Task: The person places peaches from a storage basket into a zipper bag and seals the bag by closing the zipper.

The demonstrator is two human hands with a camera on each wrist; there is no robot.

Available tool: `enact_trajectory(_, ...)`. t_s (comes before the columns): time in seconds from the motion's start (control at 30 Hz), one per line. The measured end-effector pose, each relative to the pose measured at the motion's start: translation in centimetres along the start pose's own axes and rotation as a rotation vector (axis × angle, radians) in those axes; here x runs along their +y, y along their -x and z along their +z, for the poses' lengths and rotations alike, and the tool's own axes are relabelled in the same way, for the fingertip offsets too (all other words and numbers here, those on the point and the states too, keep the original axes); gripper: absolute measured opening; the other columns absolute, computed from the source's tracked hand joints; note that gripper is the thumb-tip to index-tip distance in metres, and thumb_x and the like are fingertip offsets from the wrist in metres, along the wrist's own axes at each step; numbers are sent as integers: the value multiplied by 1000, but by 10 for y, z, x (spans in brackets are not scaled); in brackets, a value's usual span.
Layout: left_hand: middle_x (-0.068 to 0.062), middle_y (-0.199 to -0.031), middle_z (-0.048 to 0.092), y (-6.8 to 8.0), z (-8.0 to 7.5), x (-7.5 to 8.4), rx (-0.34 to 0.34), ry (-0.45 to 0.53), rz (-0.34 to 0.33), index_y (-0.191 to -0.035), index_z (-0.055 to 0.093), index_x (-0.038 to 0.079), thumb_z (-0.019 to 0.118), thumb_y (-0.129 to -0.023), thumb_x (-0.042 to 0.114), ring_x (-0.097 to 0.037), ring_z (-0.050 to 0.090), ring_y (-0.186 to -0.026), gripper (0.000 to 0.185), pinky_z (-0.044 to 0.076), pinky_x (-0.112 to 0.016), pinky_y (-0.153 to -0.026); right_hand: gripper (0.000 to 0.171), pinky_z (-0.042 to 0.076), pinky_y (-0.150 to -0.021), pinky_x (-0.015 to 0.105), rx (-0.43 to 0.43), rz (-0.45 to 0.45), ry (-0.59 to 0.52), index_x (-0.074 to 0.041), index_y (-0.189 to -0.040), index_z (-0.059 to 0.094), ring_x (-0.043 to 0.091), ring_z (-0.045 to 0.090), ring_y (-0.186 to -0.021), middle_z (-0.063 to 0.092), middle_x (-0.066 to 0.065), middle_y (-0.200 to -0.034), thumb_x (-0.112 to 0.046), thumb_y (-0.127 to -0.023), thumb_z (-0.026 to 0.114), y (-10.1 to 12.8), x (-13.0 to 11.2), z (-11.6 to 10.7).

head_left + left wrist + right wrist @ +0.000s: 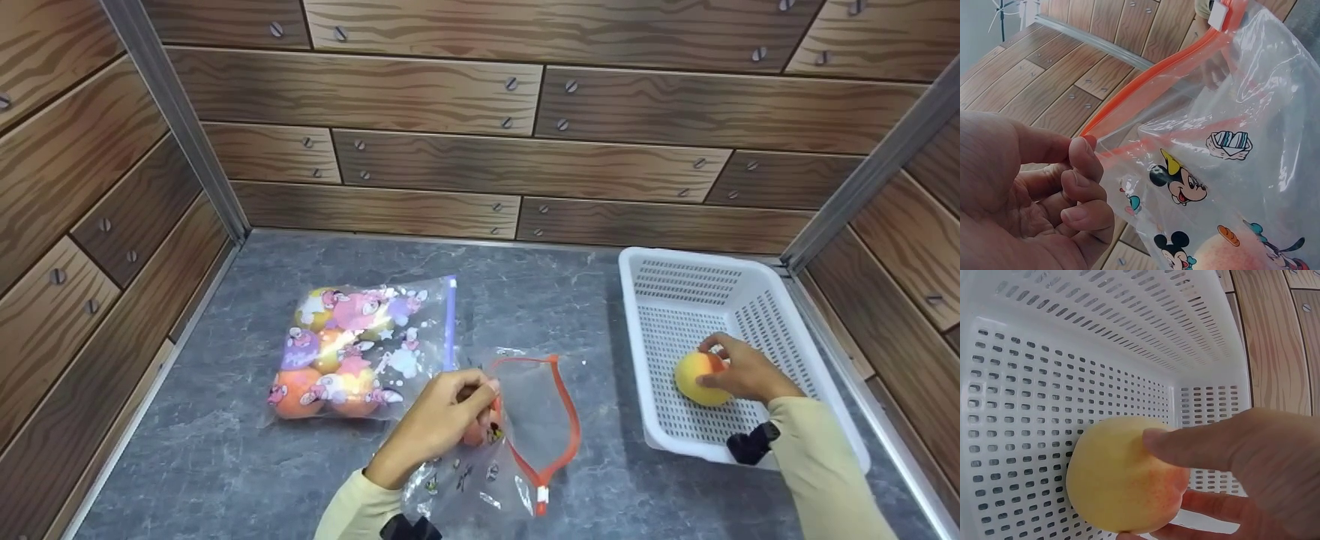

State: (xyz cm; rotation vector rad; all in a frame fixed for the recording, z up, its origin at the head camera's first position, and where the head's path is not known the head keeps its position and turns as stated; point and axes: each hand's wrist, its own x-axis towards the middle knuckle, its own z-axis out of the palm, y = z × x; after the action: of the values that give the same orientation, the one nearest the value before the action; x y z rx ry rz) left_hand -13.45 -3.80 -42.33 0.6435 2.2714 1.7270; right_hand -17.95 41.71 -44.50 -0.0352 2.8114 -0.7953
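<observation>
Yellow peach (700, 379) sits on the basket (679, 296) floor under the right hand (748, 370), whose fingers curl over it, while the left hand (439, 422) pinches the orange-zip bag (525, 427) by its edge

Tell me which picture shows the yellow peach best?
The right wrist view: the round yellow-and-pink peach fills it, gripped by the right hand. The head view shows it small in the white plastic basket; the left wrist view misses it.

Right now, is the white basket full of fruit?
No, the white basket holds only one yellow-orange fruit, which the right hand grips.
</observation>
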Motion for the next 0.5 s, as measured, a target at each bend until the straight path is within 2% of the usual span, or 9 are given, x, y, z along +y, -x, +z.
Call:
enact_trajectory(0.2, -18, -71, 63, 0, -1, 0, 5, -8, -4, -82, 64, -4, 54, -105, 19, -8, 53, -58, 34, 44, -22, -58, 68, 57, -71, 46, -62, 8, 21, 15, -135, 45, 54, 57, -101, 44, 52, -122, -7, -81, 81, -1, 1, -1)
enact_trajectory(0.37, -16, -70, 62, 0, -1, 0, -4, 5, -20, -83, 65, -2, 54, -105, 20, -12, 53, -58, 33, 43, -22, -57, 67, 58, -63, 39, -91, 60, -37, 14, -135, 43, 47, 59, -95, 40, 52, -124, -5, -83, 80, -1, 1, -2)
enact_trajectory(0.5, -11, -68, 61, -1, 0, 0, -5, 10, -26, -81, 64, 1, 55, -105, 21, -19, 54, -58, 32, 43, -22, -57, 66, 60, -65, 42, -96, 99, -91, 15, -134, 42, 41, 60, -92, 44, 47, -116, -7, -84, 79, 1, 0, -4)
